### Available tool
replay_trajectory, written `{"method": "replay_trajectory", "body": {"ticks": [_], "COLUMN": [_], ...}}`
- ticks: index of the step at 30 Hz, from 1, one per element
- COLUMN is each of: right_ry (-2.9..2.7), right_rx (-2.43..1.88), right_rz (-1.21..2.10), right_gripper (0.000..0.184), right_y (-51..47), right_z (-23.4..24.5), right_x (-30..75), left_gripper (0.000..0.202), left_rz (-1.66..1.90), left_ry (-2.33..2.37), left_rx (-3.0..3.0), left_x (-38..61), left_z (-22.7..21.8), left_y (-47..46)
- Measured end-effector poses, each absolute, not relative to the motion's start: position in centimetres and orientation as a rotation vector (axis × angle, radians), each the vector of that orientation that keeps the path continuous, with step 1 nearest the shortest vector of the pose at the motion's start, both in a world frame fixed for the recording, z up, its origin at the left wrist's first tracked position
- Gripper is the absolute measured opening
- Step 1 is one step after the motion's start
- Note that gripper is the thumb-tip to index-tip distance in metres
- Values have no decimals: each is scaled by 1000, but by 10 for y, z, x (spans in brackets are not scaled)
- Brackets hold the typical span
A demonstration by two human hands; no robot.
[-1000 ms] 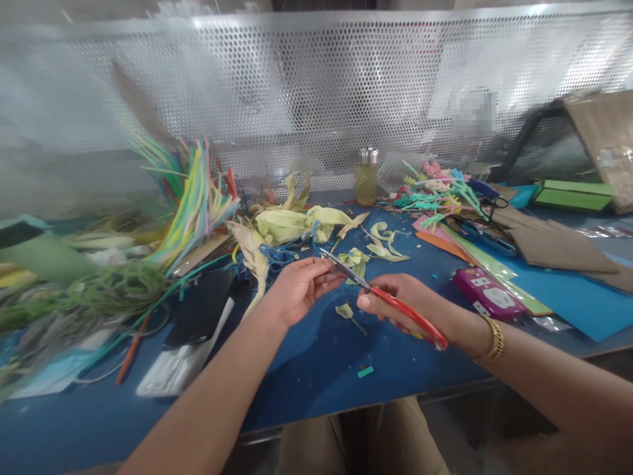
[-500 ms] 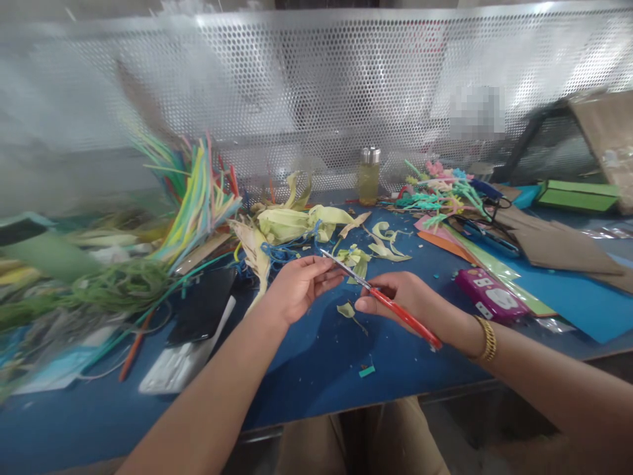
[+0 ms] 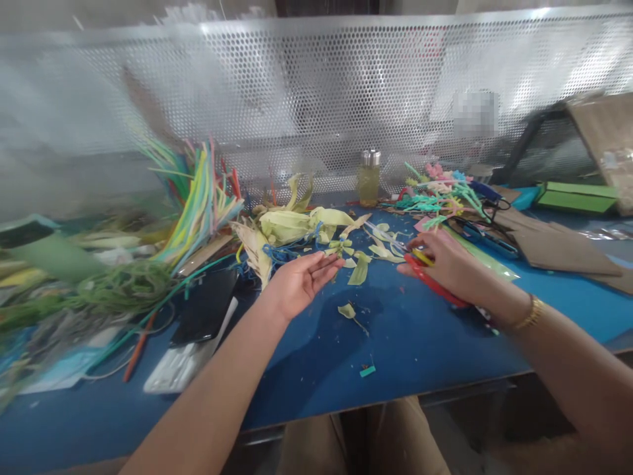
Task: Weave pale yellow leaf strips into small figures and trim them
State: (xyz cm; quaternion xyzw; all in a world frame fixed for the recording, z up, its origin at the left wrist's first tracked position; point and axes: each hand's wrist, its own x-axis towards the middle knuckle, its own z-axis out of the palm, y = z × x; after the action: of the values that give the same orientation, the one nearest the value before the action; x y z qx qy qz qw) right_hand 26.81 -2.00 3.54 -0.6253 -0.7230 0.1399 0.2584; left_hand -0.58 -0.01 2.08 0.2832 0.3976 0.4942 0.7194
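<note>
My left hand (image 3: 306, 280) hovers over the blue table with its palm turned up and inward. Its fingers are stretched out, and no held thing shows clearly. Small pale-green husk scraps (image 3: 342, 248) lie just beyond the fingertips. To the right, my right hand (image 3: 450, 267) grips red-handled scissors (image 3: 435, 285), blurred by motion, their blades pointing up and left. Something yellow shows at the handles. Behind my hands lie corn husks (image 3: 284, 225) and a tangle of blue string (image 3: 281, 252). A dry leaf piece (image 3: 347, 310) rests between the hands.
At left are colored pipe cleaners (image 3: 195, 204), green string (image 3: 123, 287) and a black phone (image 3: 204, 307). A capped bottle (image 3: 369, 178) stands at the back before a perforated metal screen (image 3: 336, 86). Cardboard (image 3: 558, 244) and pipe-cleaner flowers (image 3: 440, 191) lie at right.
My right hand has moved right with the scissors, away from my left hand, and now covers the purple box. My left hand has stayed nearly in place, its fingers straighter.
</note>
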Motion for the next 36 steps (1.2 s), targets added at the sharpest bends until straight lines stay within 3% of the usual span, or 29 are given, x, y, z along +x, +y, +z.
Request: {"method": "replay_trajectory", "body": {"ticks": [7,13,15,18,22,25,29,31,33,36], "right_ry": [-2272,-2243,-2204,-2132,-1983,-1769,-1489,-1435,-1422,-1433], "right_rx": [-2119,-2195,-1915,-1362,-1022,-997,-1099,-1123,-1122,-1109], "right_rz": [-43,-167,-41,455,901,1146,1341,1381,1391,1392], "right_gripper": [45,36,38,40,37,39,40,40,39,39], "right_y": [-1,-5,1,18,40,47,50,50,49,46], "right_z": [14,39,47,47,36,32,30,30,30,29], "right_x": [269,248,236,213,186,183,196,202,204,199], "left_gripper": [12,10,11,12,11,5,25,22,16,27], "left_rz": [1043,1031,1020,1004,997,1016,892,847,916,962], "left_ry": [833,855,870,891,907,1054,1461,1500,1457,1376], "left_rx": [541,567,569,579,662,889,1517,1741,1781,1591], "left_x": [-9,-8,-7,-4,-3,-9,-19,-19,-15,-7], "left_z": [24,25,26,28,27,23,12,9,7,6], "left_y": [0,-2,-3,-4,-5,-2,3,5,5,2]}}
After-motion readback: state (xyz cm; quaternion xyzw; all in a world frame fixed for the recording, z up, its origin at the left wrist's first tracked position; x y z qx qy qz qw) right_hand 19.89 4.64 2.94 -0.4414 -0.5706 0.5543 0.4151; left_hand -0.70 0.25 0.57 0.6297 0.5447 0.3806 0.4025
